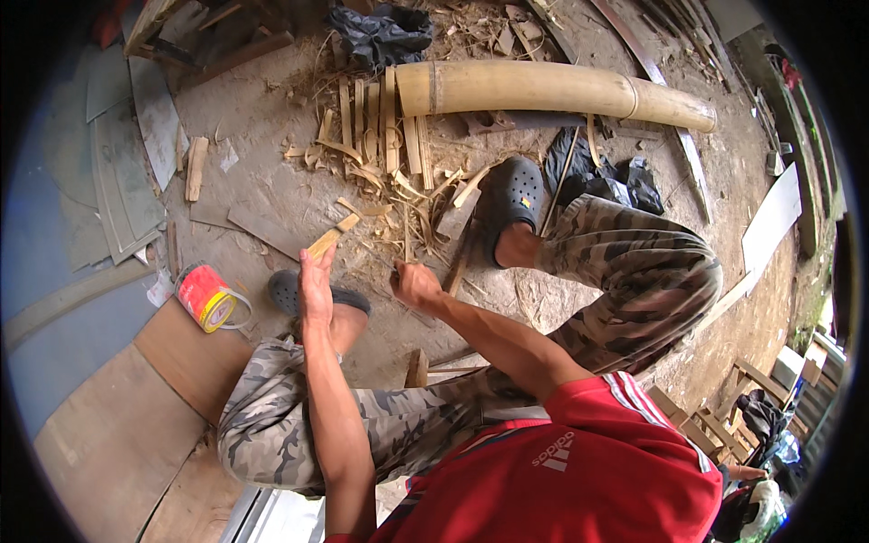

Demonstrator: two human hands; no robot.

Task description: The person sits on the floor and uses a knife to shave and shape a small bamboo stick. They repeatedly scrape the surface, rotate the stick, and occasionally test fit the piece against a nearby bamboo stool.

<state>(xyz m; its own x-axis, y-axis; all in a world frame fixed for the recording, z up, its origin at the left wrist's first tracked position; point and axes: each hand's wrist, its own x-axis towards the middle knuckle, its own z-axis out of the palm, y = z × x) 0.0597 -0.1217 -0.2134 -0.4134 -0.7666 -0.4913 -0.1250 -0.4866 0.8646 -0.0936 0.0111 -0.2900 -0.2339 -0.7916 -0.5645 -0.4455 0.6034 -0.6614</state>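
Observation:
My left hand (pixel 316 288) grips a short, flat bamboo strip (pixel 333 235) that slants up and to the right from the fingers. A little to the right, my right hand (pixel 418 286) is closed in a fist. Something small and dark shows at its thumb side, but what it is stays hidden. The two hands are apart, above the dirt floor between my feet. Thin curled bamboo shavings (pixel 412 217) lie just beyond them, and several split bamboo slats (pixel 373 113) lie side by side farther off.
A thick bamboo pole (pixel 552 90) lies across the far side, by black plastic bags (pixel 385 34). My clogs (pixel 518 201) stand among the scraps. At left are a red and yellow can (pixel 201 291), grey sheets (pixel 136 181) and brown boards (pixel 109 407). Lumber lies at right.

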